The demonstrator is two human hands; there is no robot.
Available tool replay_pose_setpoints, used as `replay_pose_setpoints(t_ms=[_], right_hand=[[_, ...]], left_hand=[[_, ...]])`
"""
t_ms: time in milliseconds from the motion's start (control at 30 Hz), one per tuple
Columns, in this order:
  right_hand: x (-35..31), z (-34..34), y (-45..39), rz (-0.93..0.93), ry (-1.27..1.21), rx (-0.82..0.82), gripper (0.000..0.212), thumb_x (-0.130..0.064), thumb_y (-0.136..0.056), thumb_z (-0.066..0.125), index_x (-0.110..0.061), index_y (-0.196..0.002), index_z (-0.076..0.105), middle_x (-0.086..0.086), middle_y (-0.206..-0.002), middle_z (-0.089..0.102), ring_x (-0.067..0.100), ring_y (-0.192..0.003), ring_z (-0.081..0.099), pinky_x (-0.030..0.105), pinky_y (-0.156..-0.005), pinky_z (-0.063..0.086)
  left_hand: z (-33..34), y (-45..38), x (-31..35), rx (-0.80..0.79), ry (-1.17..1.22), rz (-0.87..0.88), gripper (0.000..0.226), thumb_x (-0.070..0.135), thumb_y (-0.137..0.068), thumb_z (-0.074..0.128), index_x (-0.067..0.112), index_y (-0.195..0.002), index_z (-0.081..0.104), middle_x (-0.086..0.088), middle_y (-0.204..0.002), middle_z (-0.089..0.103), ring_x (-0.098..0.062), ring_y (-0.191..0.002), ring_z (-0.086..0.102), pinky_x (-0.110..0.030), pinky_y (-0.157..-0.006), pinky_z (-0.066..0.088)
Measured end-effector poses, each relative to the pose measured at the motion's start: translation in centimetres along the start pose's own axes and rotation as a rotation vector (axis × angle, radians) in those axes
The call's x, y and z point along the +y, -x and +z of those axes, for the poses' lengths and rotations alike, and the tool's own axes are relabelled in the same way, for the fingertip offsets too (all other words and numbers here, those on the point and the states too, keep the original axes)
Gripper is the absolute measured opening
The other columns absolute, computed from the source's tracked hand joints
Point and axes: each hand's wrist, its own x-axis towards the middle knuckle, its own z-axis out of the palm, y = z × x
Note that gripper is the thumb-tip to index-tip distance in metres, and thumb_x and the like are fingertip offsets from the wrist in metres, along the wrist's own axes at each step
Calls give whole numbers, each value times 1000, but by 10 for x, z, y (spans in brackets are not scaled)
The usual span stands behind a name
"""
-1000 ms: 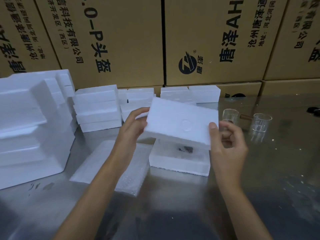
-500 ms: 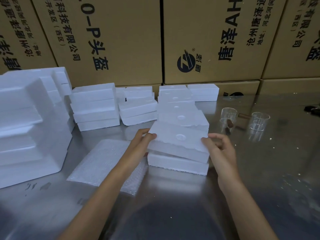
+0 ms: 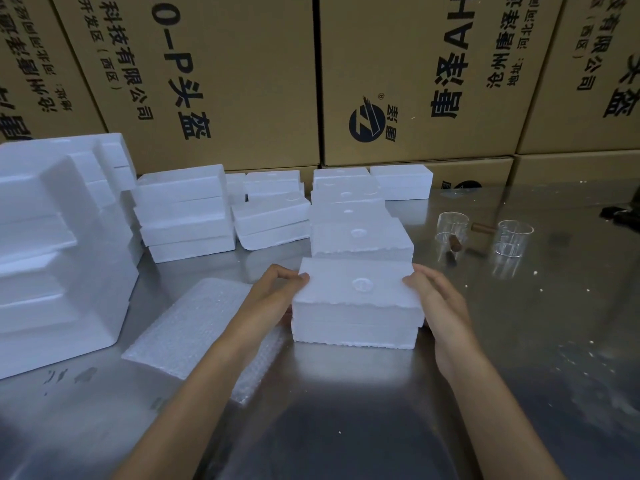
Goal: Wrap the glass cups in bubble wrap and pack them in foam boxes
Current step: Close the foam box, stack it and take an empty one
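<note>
Resting on the shiny metal surface, a closed white rectangular foam box is seen in the head view, with its lid seated flat on the base. The box is held from both sides. The left hand is curled on the left end of the lid, with the thumb on its top corner. The right hand is clamped on the right end, with the fingers bent over the upper edge.

Just behind the box, a row of similar white foam boxes is placed towards the back. More stacked white foam boxes are found to the left, and a large white moulded foam block stands at the far left.

A flat sheet of clear bubble wrap is laid on the surface under the left forearm. Two clear glass cups with brown wooden handles are standing to the right, well apart from the held box. What is inside the box cannot be told.

Brown cardboard cartons with black printed characters are stacked behind everything.
</note>
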Motion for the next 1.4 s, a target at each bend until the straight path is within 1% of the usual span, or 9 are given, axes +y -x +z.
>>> replay_pose_setpoints(t_ms=[100, 267, 433, 700, 800, 1000, 1133, 1233, 1400], right_hand=[[1, -2, 0, 4, 3, -11, 21, -24, -88, 68, -32, -107, 73, -2, -106, 75, 9, -82, 69, 24, -68, 50], [3, -2, 2, 1, -16, -60, 26, -25, -90, 69, -31, -115, 72, -9, -108, 76, 7, -96, 72, 26, -80, 53], [3, -1, 3, 9, -38, -81, 31, -25, -90, 70, -30, -120, 71, -11, -110, 76, 8, -101, 71, 30, -88, 55], [3, 2, 6, 0, -60, -33, 30, -24, -90, 70, -31, -119, 71, -12, -107, 76, 6, -96, 72, 24, -77, 54], [3, 2, 5, -1, -62, -26, 30, -24, -90, 70, -30, -119, 71, -10, -109, 75, 8, -98, 72, 25, -80, 54], [5, 1, 3, 2, -52, -30, 29, -25, -89, 70, -30, -117, 72, -10, -111, 75, 10, -103, 71, 30, -87, 55], [6, 1, 1, 5, -54, -27, 30, -25, -89, 71, -30, -118, 72, -8, -113, 75, 12, -105, 70, 33, -94, 54], [7, 1, 1, 3, -61, -25, 30, -24, -89, 70, -29, -118, 72, -8, -112, 75, 11, -104, 70, 31, -90, 54], [8, 0, 0, 1, -58, -27, 30, -24, -89, 70, -28, -118, 72, -8, -112, 75, 12, -106, 70, 34, -95, 54]], left_hand=[[0, 1, 1, -5, 27, 5, 24, 38, -91, 67, 23, -107, 59, 2, -94, 75, -14, -77, 69, -30, -79, 53], [2, -1, 0, 39, -71, 76, 16, 40, -96, 59, 44, -111, 58, 6, -102, 74, -12, -87, 72, -30, -83, 57], [-3, -1, 1, 9, -45, 95, 22, 38, -96, 62, 44, -117, 61, 5, -105, 75, -14, -90, 73, -34, -87, 58], [-5, -1, -1, -6, -12, 85, 28, 43, -92, 65, 47, -120, 62, 11, -108, 74, -11, -95, 72, -35, -95, 54], [-4, -1, -2, -23, -4, 74, 28, 43, -93, 64, 48, -120, 61, 11, -112, 73, -14, -102, 70, -35, -99, 51], [-1, -2, -4, -13, -12, 70, 26, 44, -94, 62, 49, -119, 60, 12, -116, 71, -12, -106, 67, -33, -97, 51], [-1, -3, -4, 3, -10, 73, 25, 43, -94, 62, 49, -118, 60, 13, -112, 72, -8, -101, 69, -25, -85, 52], [1, -2, -3, 19, -9, 75, 25, 42, -95, 61, 48, -119, 60, 13, -109, 72, -3, -94, 70, -19, -77, 51], [3, 0, -3, 1, -45, 66, 31, 49, -89, 65, 53, -118, 56, 7, -120, 65, -8, -107, 64, -24, -84, 49]])
